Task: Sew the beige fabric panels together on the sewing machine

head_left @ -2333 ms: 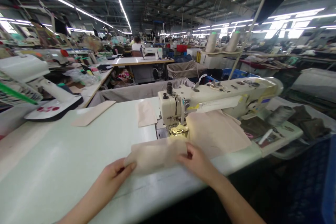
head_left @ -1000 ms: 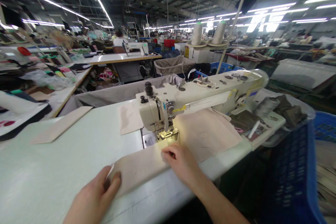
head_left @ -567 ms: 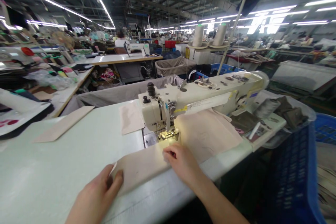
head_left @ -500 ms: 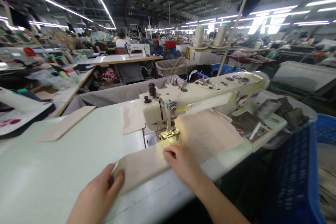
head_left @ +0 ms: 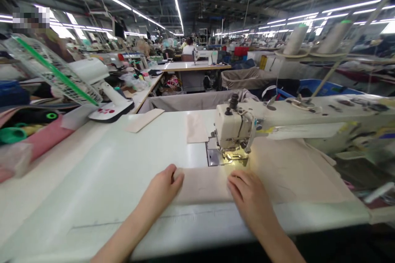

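Note:
A beige fabric panel (head_left: 202, 185) lies on the pale table in front of the sewing machine (head_left: 230, 127), its far edge close to the lit presser foot (head_left: 235, 157). My left hand (head_left: 166, 185) is closed, pinching the panel's left end between thumb and fingers. Just in front of the presser foot, my right hand (head_left: 248, 193) has its fingers curled together on the same panel. To the right, a wider stretch of beige fabric (head_left: 290, 172) spreads under the machine arm. Whether it is one piece with the panel I cannot tell.
Left of the needle lie a small beige piece (head_left: 196, 128) and a beige strip (head_left: 145, 121). A white fan (head_left: 108, 102) stands at the left, near a pink-edged container (head_left: 46, 137) holding thread spools. Two thread cones (head_left: 295, 41) stand behind the machine. A grey cloth-lined bin (head_left: 191, 102) borders the table's back.
The view has turned left, bringing the fan into sight and shifting the machine rightward. My left hand has moved closer to the machine, and the panel now lies straighter across the table front.

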### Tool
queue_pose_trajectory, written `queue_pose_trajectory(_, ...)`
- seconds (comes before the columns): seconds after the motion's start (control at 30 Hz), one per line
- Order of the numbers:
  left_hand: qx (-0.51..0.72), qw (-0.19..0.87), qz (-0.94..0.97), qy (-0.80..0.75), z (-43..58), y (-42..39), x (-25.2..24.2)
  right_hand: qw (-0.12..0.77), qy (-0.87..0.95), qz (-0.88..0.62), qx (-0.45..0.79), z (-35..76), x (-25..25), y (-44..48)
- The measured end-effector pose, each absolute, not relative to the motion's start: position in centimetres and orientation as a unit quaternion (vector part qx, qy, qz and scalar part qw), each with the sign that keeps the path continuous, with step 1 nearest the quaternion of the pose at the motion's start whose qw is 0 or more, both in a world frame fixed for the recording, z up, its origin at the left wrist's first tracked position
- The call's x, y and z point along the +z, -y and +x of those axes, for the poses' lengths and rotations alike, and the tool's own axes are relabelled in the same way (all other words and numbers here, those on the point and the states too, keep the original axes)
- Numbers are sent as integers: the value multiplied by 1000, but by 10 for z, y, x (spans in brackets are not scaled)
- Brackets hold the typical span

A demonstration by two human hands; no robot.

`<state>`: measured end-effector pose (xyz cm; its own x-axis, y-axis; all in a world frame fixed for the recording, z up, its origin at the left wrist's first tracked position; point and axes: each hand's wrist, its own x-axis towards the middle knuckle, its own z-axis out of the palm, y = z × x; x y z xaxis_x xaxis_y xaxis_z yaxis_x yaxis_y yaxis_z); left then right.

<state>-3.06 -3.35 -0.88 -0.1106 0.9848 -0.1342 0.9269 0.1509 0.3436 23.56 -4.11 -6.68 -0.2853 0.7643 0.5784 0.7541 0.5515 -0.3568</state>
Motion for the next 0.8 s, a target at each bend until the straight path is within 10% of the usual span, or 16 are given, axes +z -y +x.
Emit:
queue_pose_trajectory(0.53, 8, 58, 678, -732, -23, 41, -8, 338, 809, -481, 15, 239, -63, 42)
queue_pose_trajectory(0.8, -59, -27, 887, -457, -40, 24, -8, 300, 819, -487, 44, 245, -53, 39)
